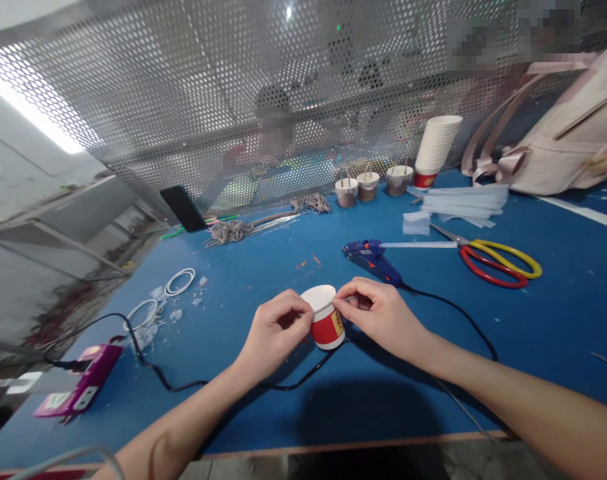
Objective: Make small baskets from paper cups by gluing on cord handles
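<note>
A red and white paper cup [327,329] was held near the front edge of the blue bench [263,257], its white top turned upward and slightly tilted. At the left side of the cup, the grip of the left hand [283,327] was pinched together on the upper part, thumb and fingers clamped close to the rim. At the right side of the cup, the rim was likewise pinched between the thumb and fingers of the right hand [376,310]. Whether the base of the cup was borne by the bench could not be told.

A black cord [303,383] was laid across the bench just beside the base of the cup. Beyond the cup and to its right, a blue glue gun [376,262] was seen lying on its side, with a white glue stick [418,245] set in its rear. Farther right of the cup, scissors [462,241] with red and yellow handles were placed near white strips [463,202]. Well beyond the cup, three dark-stained cups [368,188] were lined up beside a stack of paper cups [438,143]. To the left of the cup, white rings [166,288] and a purple power strip [90,380] were set down.
</note>
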The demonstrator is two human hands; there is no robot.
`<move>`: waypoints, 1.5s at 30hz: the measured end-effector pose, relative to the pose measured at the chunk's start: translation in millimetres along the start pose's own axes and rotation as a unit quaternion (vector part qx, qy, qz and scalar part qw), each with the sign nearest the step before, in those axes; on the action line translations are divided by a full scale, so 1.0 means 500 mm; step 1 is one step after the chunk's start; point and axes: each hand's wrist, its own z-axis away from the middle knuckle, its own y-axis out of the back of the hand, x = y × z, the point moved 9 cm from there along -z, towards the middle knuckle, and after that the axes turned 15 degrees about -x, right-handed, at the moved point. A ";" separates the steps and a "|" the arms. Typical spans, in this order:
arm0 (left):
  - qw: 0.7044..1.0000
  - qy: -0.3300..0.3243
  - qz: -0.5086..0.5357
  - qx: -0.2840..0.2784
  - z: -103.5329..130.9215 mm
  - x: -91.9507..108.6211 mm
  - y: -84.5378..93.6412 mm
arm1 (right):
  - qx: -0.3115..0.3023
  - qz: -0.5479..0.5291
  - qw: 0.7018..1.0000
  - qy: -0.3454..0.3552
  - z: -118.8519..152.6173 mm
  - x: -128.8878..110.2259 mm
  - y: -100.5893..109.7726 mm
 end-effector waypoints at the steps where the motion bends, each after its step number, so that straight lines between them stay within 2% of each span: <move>1: 1.000 -0.002 0.001 -0.003 0.000 0.001 0.000 | -0.001 -0.004 1.000 -0.006 0.000 0.002 0.001; 6: 1.000 -0.012 0.004 -0.023 -0.002 0.005 0.000 | -0.010 -0.033 0.999 -0.027 -0.001 0.009 0.000; 14: 0.999 -0.024 -0.004 -0.047 -0.009 0.001 0.001 | -0.043 -0.029 0.999 0.000 -0.003 0.002 -0.010; 17: 0.999 -0.035 -0.029 -0.030 -0.011 0.004 0.010 | -0.044 -0.019 0.999 0.007 -0.002 0.001 -0.013; 22: 0.990 -0.070 -0.118 0.014 -0.007 0.020 0.023 | -0.035 0.055 0.996 0.063 0.005 -0.015 -0.023; 28: 0.963 -0.147 -0.226 0.018 0.012 0.056 -0.011 | -0.032 0.135 0.984 0.109 0.018 -0.044 -0.039; 33: 0.952 -0.173 -0.252 0.021 0.020 0.071 -0.028 | -0.032 0.153 0.980 0.122 0.024 -0.053 -0.048; 39: 0.955 -0.166 -0.240 0.047 0.019 0.070 -0.013 | -0.014 0.125 0.986 0.107 0.026 -0.042 -0.041; 45: 0.960 -0.156 -0.227 0.049 0.017 0.064 -0.010 | -0.014 0.116 0.988 0.097 0.026 -0.038 -0.038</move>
